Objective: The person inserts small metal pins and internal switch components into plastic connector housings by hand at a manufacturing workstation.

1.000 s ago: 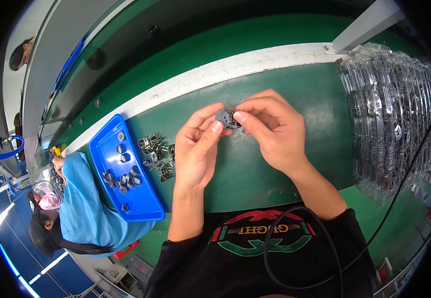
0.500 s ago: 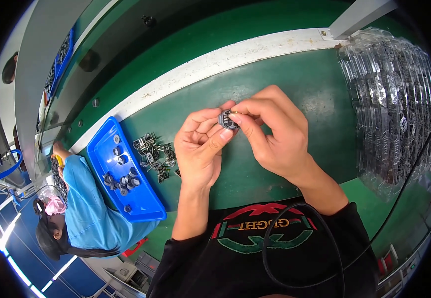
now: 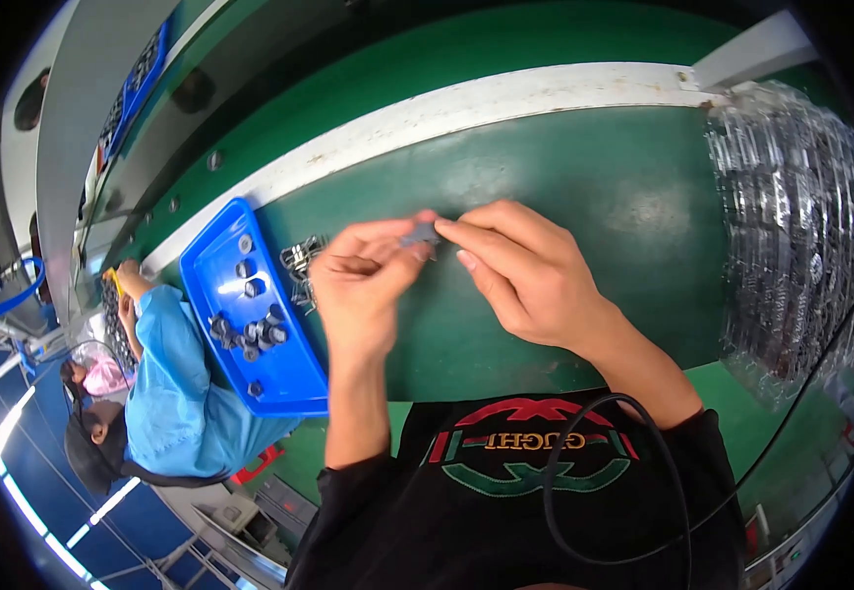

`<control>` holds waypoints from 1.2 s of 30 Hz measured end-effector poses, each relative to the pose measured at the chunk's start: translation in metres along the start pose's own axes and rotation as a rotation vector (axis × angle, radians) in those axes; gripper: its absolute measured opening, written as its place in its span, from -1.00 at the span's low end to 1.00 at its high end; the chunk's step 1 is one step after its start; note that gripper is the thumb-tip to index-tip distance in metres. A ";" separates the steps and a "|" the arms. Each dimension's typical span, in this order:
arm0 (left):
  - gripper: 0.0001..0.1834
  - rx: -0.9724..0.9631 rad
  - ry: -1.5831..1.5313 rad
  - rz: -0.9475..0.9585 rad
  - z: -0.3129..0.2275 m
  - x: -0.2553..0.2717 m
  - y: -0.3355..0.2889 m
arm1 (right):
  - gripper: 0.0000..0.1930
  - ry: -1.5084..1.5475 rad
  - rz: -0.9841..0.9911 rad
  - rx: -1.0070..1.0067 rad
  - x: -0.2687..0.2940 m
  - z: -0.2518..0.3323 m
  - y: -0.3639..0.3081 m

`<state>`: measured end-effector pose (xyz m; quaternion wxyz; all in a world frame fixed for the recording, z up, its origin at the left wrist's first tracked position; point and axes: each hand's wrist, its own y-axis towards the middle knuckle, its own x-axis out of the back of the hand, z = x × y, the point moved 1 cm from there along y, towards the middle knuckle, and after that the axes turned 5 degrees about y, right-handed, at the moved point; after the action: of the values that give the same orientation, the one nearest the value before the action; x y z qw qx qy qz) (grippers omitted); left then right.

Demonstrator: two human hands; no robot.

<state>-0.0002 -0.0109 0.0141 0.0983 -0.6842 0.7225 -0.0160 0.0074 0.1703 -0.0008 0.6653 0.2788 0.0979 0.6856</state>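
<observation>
My left hand (image 3: 363,285) is closed on a small dark grey round part (image 3: 421,235), pinched between thumb and fingers above the green worktop. Motion smears the part, so its face is not readable. At its right side is my right hand (image 3: 540,275); the index fingertip reaches the part's edge, while the thumb stands apart with nothing visible between them. Partly behind my left hand lies a pile of small metal pieces (image 3: 299,261). Further left, a blue tray (image 3: 287,372) holds several dark round parts (image 3: 250,336) like the one in my hand.
Stacked clear plastic trays (image 3: 791,236) stand at the right. A white rail (image 3: 378,113) runs along the worktop's far side, with a grey post (image 3: 751,49) at its right end. A co-worker in a blue top (image 3: 176,374) works at the left. A black cable (image 3: 682,511) hangs across my front.
My left hand has shifted left and tilted the round part. My right thumb has come away from the part, and the small brass-coloured bit at its fingertips no longer shows.
</observation>
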 end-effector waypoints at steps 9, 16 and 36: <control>-0.77 -0.090 0.825 -0.246 -0.043 0.124 0.100 | -0.64 -0.327 0.615 0.256 -0.047 0.013 -0.013; -0.80 -0.035 1.043 -0.204 -0.007 0.120 0.194 | -0.64 -0.339 0.682 0.381 -0.084 0.019 -0.031; -0.60 0.013 1.497 -0.230 -0.045 0.199 0.178 | -0.90 -0.237 0.295 -0.033 0.014 -0.006 0.023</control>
<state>-0.1918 -0.2018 0.0061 -0.4168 -0.5609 0.5202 -0.4909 -0.0147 0.1826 0.0093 0.5691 0.3579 -0.0343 0.7395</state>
